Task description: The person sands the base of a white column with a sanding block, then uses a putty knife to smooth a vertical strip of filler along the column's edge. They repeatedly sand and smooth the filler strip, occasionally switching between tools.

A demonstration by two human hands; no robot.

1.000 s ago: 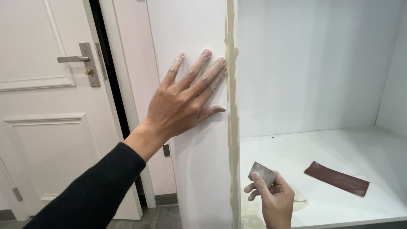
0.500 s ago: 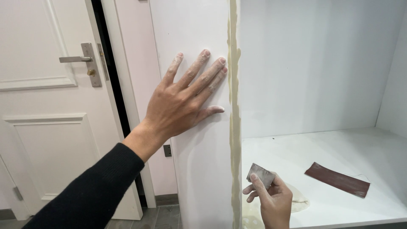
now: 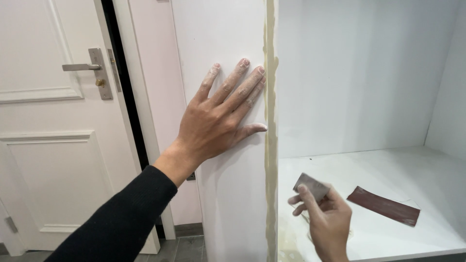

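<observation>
- Little has shifted since the earlier head-camera frames: the left hand [image 3: 221,119] stays flat on the white side panel [image 3: 228,194], and the right hand [image 3: 324,221] has drifted only slightly, holding the same small grey sanding piece [image 3: 310,186].
- From the head view, the yellowish filler strip [image 3: 270,145] runs down the panel's front edge, uneven and blotchy, with smears low down near the shelf [image 3: 427,184]; by my judgement the edge is filled but not yet smoothed along most of its length.
- Left hand: fingers spread wide and pressed against the panel, dusted white at the tips [image 3: 243,63], thumb just beside the filler strip, black sleeve [image 3: 121,223] stretching up from the lower left.
- Right hand: raised low inside the cabinet opening, just right of the strip and apart from it, fingers pinched narrow around the sanding piece, which tilts toward the edge.
- On the shelf, a reddish-brown strip of sandpaper [image 3: 383,206] lies flat, near the right hand but untouched.
- To the left stands a white door [image 3: 48,160] with a metal lever handle [image 3: 80,67].
</observation>
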